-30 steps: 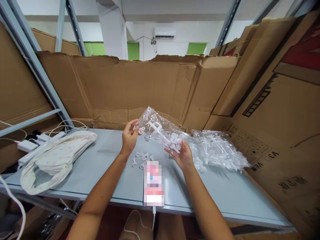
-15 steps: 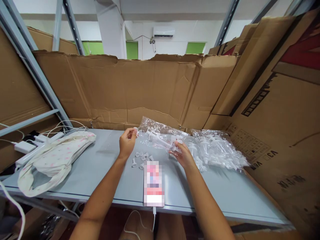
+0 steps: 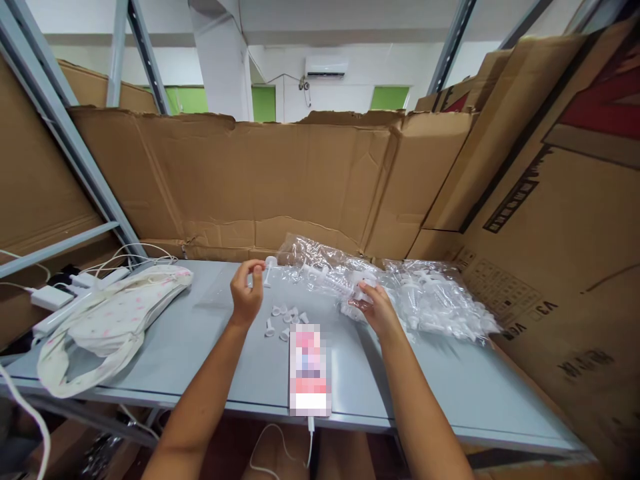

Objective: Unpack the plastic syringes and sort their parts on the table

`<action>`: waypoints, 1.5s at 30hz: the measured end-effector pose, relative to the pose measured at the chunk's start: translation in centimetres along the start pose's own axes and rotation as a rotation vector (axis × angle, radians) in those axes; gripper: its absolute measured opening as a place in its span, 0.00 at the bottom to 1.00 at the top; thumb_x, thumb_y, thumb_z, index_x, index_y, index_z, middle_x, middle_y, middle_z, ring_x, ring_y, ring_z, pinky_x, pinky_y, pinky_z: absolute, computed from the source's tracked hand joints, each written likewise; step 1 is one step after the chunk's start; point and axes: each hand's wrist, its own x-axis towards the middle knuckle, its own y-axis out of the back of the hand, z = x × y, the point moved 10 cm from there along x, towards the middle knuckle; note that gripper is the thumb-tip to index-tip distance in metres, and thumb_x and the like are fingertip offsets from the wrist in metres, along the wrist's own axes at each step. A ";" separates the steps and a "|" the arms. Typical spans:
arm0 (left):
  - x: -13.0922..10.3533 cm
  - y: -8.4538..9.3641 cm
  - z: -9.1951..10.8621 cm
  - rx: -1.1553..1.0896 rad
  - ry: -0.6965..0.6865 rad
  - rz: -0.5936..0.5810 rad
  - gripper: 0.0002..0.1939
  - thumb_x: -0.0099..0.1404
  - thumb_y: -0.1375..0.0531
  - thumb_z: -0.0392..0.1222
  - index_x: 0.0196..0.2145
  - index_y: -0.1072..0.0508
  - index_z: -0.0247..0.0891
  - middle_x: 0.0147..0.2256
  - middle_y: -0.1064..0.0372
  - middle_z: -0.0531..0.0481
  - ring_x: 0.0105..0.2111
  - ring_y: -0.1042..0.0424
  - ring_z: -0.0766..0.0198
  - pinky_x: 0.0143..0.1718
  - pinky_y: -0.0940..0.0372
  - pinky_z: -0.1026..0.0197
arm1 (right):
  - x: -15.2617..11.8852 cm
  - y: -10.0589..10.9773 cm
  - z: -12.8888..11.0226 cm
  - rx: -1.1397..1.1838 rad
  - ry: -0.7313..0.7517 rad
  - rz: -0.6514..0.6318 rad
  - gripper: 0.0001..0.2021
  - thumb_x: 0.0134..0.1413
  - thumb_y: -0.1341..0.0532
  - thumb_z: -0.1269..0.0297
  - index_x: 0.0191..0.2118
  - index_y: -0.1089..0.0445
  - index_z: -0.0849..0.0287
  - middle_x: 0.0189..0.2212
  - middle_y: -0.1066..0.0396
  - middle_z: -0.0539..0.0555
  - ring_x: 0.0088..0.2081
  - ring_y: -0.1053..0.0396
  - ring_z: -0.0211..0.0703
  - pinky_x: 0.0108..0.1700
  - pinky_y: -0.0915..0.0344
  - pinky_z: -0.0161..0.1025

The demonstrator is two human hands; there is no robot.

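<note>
My left hand (image 3: 247, 292) is closed in a pinch, its fingertips at a small white flared plastic piece (image 3: 270, 268) held above the back of the table. My right hand (image 3: 376, 307) is closed around the white end of a clear plastic tube (image 3: 340, 283), which points left in front of a crinkled clear bag (image 3: 320, 250). Its fingers partly hide that white end. Several similar small white pieces (image 3: 291, 315) lie loose on the table between my hands.
A phone (image 3: 310, 360) with a blurred screen lies at the grey table's (image 3: 200, 353) front edge, a cable plugged in. Clear bags of white parts (image 3: 445, 303) sit on the right. A pale cloth bag (image 3: 115, 307) and white power strips (image 3: 75, 310) are left. Cardboard (image 3: 280, 173) walls surround the table.
My left hand has shifted slightly left and down, exposing more of the small white piece. My right hand has moved a little right with the tube.
</note>
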 end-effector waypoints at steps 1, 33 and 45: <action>-0.4 -1.1 0.6 0.016 -0.026 -0.083 0.09 0.62 0.46 0.44 0.35 0.29 0.39 0.35 0.30 0.47 0.39 0.32 0.62 0.45 0.38 0.60 | 0.0 -0.2 0.0 -0.018 0.007 -0.013 0.13 0.39 0.33 0.60 0.34 0.33 0.53 0.30 0.28 0.47 0.29 0.29 0.39 0.27 0.29 0.35; -4.2 -6.3 -5.1 -0.377 0.723 -0.845 0.21 0.53 0.36 0.46 0.45 0.28 0.40 0.42 0.29 0.40 0.32 0.25 0.61 0.27 0.32 0.65 | -0.6 -1.6 0.0 -0.175 -0.021 -0.195 0.19 0.40 0.33 0.58 0.42 0.29 0.52 0.37 0.26 0.52 0.34 0.28 0.43 0.28 0.30 0.35; -4.0 -6.3 -2.6 -0.316 0.473 -1.002 0.22 0.56 0.38 0.43 0.50 0.30 0.44 0.54 0.37 0.44 0.54 0.38 0.56 0.55 0.43 0.52 | -0.8 -2.0 0.2 -0.180 -0.029 -0.240 0.18 0.39 0.33 0.59 0.41 0.28 0.52 0.36 0.27 0.51 0.30 0.31 0.39 0.26 0.32 0.34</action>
